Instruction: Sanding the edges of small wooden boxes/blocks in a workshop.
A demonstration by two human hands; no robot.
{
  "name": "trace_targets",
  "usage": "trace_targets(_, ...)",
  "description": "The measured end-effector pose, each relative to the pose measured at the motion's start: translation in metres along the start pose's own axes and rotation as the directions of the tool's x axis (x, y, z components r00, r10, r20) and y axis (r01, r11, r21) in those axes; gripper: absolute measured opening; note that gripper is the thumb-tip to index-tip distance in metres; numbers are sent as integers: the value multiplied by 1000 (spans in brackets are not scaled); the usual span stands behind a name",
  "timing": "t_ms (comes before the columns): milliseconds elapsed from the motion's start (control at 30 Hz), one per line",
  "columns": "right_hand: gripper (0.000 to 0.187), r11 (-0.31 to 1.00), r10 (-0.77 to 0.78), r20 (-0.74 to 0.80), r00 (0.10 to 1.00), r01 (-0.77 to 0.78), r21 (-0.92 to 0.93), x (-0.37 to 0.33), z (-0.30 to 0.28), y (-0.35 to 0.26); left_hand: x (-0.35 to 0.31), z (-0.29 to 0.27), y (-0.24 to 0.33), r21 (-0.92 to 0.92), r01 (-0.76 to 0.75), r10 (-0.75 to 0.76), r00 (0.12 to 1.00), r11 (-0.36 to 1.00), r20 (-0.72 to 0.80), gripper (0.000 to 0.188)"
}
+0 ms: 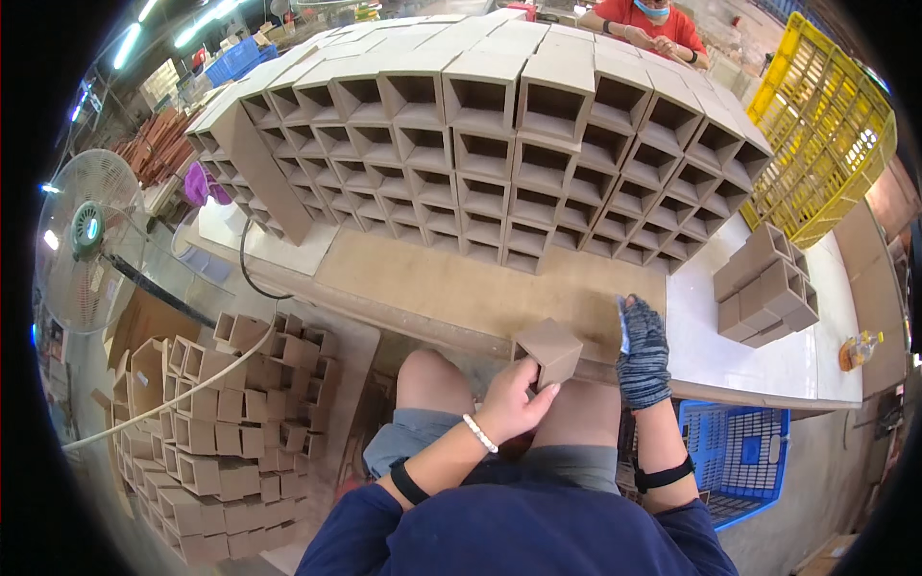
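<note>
My left hand (519, 398), bare and with a white bead bracelet at the wrist, grips a small brown cardboard box (549, 348) over my lap at the table's front edge. Its thumb and fingers close on the near side of the box. To the right, my right hand (644, 360) wears a dark grey knit glove and is raised near the table edge, fingers stretched upward. A pale blue patch shows along its palm side; whether that is glove coating or a thin object is unclear. This hand stays apart from the box.
Stacked open-ended boxes (485, 154) form a wall across the worktable (432, 288). A smaller stack (764, 293) and an amber bottle (858, 350) stand right. Beside me are a box pile (226, 432), fan (91, 230) and blue crate (735, 456). A yellow crate (816, 125) leans near a co-worker (658, 29).
</note>
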State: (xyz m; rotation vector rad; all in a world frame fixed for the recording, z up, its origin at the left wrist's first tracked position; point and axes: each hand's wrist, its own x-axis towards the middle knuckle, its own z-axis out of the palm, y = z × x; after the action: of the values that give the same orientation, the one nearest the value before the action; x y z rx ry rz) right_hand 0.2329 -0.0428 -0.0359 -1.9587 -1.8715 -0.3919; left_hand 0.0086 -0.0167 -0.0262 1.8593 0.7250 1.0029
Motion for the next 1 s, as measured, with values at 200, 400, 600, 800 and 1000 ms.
trace_targets(200,58,977,34,-30,999,-27,213,6,-20,-18,-1,-4,-14,-599,437,-535,845,671,16,34)
trace_targets(400,58,951,83,-52,995,-63,303,5,-29,-20,-1,-7,14,-587,272,-403,909,763,-103,21)
trace_targets(600,58,924,135,-92,987,-92,372,12,-46,-33,5,-2,13,-154,-56,38,992,986,-117,23)
trace_targets(800,46,911,-260,-183,948,303,278,26,-64,-93,9,8,-6,167,-181,196,977,969,-79,31)
trace_targets(1000,41,965,246,419,874,-261,-22,31,6,-17,0,9,-24,259,-142,146,989,955,4,36)
